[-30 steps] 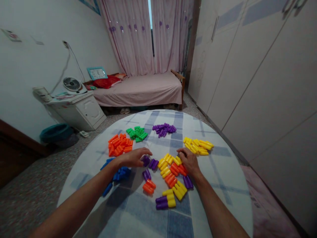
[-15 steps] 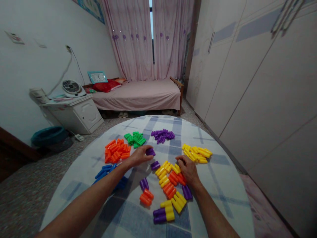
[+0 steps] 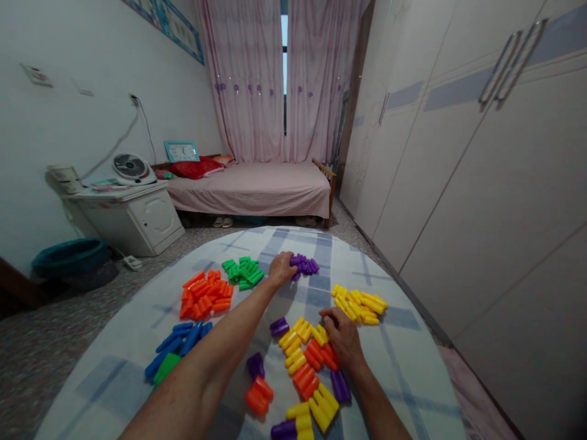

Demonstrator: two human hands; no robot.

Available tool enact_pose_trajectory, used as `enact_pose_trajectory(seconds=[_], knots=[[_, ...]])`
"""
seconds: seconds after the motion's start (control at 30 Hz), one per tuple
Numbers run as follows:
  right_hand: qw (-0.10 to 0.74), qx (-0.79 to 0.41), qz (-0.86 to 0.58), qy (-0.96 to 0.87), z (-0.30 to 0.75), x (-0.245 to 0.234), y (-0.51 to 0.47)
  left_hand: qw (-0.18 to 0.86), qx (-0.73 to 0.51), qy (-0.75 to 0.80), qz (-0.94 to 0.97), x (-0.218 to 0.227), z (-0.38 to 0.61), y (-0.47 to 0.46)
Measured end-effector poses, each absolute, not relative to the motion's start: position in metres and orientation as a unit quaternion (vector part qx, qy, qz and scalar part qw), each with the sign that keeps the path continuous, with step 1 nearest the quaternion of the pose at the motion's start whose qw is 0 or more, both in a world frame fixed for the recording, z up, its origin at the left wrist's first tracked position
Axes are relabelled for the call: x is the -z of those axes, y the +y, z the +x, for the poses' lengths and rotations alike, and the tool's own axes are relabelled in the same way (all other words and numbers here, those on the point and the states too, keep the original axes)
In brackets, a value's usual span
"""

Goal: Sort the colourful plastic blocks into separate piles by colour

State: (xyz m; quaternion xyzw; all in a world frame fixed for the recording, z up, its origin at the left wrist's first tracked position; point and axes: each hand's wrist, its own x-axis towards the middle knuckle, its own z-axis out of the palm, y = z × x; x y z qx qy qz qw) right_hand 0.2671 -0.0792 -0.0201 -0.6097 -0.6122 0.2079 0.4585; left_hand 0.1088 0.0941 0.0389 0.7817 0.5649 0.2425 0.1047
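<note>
My left hand (image 3: 281,269) reaches far across the round table (image 3: 413,360), its fingers curled on a purple block at the left edge of the purple pile (image 3: 304,264). My right hand (image 3: 340,337) rests on the mixed heap of yellow, red, orange and purple blocks (image 3: 302,360), fingers bent over its far yellow pieces; what they grip is hidden. Sorted piles lie around: orange (image 3: 204,296), green (image 3: 242,273), yellow (image 3: 360,302) and blue (image 3: 178,341). Loose purple blocks (image 3: 279,326) lie beside my left forearm.
The table wears a blue-checked white cloth. Behind it stand a pink bed (image 3: 257,186), a white cabinet with a small fan (image 3: 131,168) at the left, and a teal basin (image 3: 68,256) on the floor. Wardrobe doors (image 3: 481,183) line the right side.
My left hand picked a purple block out of the mixed heap and carried it away from me to the purple pile. My right hand stayed on the heap. The camera tilted up slightly.
</note>
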Motion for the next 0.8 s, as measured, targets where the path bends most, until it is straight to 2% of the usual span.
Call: enact_pose_trajectory(seconds=[0.2,0.4,0.63,0.8], knots=[[0.45,-0.204,-0.613,-0.616,0.267,0.02,-0.079,0.128,-0.242,0.534,0.8,-0.041,0.081,0.071],[0.451,-0.201,-0.616,-0.613,0.266,0.022,-0.077,0.32,-0.134,0.419,0.839,-0.04,0.034,0.008],[0.448,-0.195,-0.616,-0.618,0.266,0.022,-0.077,0.238,-0.089,0.426,0.868,-0.032,0.028,-0.031],[0.447,-0.199,-0.615,-0.618,0.267,0.024,-0.077,0.256,-0.121,0.44,0.852,-0.027,0.034,-0.026]])
